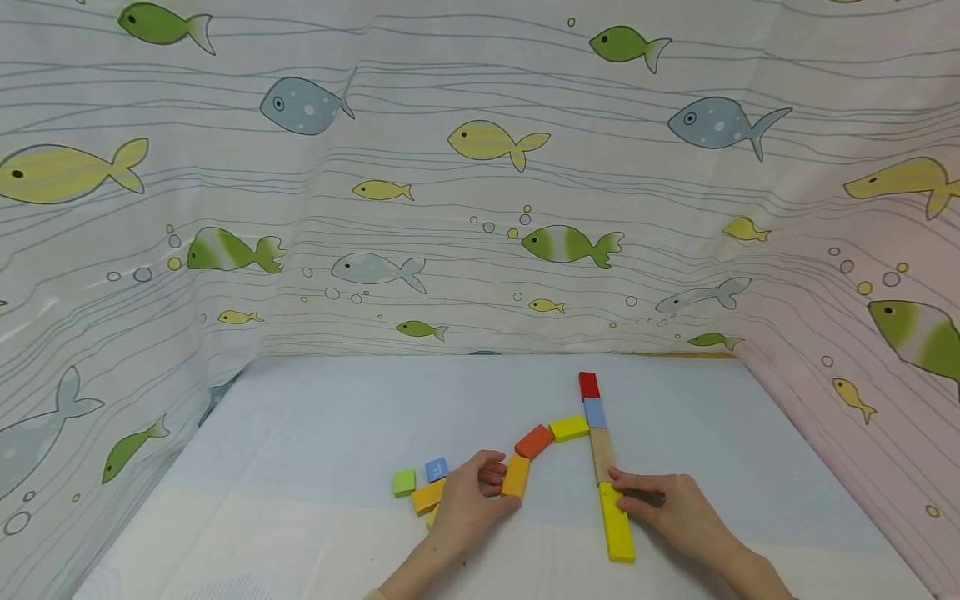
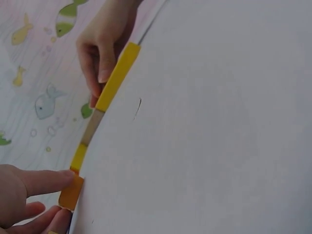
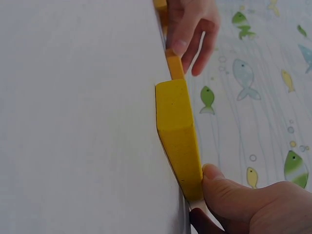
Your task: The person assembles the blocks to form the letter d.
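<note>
Low on the table, my left hand (image 1: pixel 471 498) pinches an orange block (image 1: pixel 516 477) between thumb and fingers. That block meets a red-orange block (image 1: pixel 534 442), followed by a yellow block (image 1: pixel 569 428), in a curve. The curve reaches a straight row: a red block (image 1: pixel 589 385), a blue block (image 1: pixel 595 412), a plain wooden block (image 1: pixel 602 456) and a long yellow block (image 1: pixel 617 533). My right hand (image 1: pixel 675 508) touches the right side of this long yellow block, thumb and forefinger near its joint with the wooden one. No finger shows on its left side.
Left of my left hand lie loose blocks: a green square (image 1: pixel 404 482), a blue square (image 1: pixel 437 469) with a mark on it, and another orange block (image 1: pixel 429 497). A pale cloth covers the table (image 1: pixel 315 433). A fish-print curtain (image 1: pixel 465 217) encloses the back and sides.
</note>
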Available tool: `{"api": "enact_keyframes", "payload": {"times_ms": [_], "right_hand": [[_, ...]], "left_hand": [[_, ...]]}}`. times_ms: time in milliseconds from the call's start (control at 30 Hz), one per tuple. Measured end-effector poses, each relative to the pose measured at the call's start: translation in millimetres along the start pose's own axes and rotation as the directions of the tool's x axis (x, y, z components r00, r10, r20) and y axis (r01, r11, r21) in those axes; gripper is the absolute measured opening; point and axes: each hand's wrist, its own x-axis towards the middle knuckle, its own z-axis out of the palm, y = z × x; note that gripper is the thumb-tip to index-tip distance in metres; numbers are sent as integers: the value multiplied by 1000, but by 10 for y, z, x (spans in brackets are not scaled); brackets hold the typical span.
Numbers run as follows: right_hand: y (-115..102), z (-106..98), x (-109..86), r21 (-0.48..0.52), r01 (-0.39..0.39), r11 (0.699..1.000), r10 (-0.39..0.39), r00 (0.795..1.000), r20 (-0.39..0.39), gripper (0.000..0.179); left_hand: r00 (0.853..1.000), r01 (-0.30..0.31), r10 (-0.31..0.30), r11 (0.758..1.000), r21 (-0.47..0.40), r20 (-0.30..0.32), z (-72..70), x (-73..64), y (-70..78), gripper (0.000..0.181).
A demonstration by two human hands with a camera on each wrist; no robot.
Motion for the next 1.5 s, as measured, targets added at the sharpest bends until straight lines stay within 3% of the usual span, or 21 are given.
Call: {"api": "enact_keyframes", "payload": {"times_ms": [200, 433, 700, 833, 1067, 1333, 1500], "right_hand": [[-13, 8, -4, -6, 16, 1000, -16, 1000, 5, 37], [-19, -11, -15, -17, 30, 999, -30, 999, -10, 36], [-1, -9, -6, -5, 2, 1000, -2, 1000, -6, 36], [12, -8, 0, -4, -5, 1000, 5, 1000, -3, 36], [18, -5, -4, -4, 0, 1000, 0, 1000, -6, 35], [10, -3, -9, -14, 0, 1000, 0, 1000, -15, 34], [21, 2, -8, -22, 8, 1000, -8, 1000, -18, 34]], "left_hand": [[999, -18, 19, 1000, 16, -27, -151, -56, -35, 53], [994, -81, 75, 993, -81, -75, -462, -161, -100, 48], [982, -36, 27, 998, -45, -185, -730, -328, -244, 43], [976, -21, 28, 999, 34, -216, -798, -396, -282, 43], [973, 48, -23, 993, 104, -229, -864, -456, -282, 42], [973, 18, 17, 989, 150, -229, -876, -505, -301, 43], [974, 26, 8, 989, 146, -228, -873, -519, -307, 44]]}}
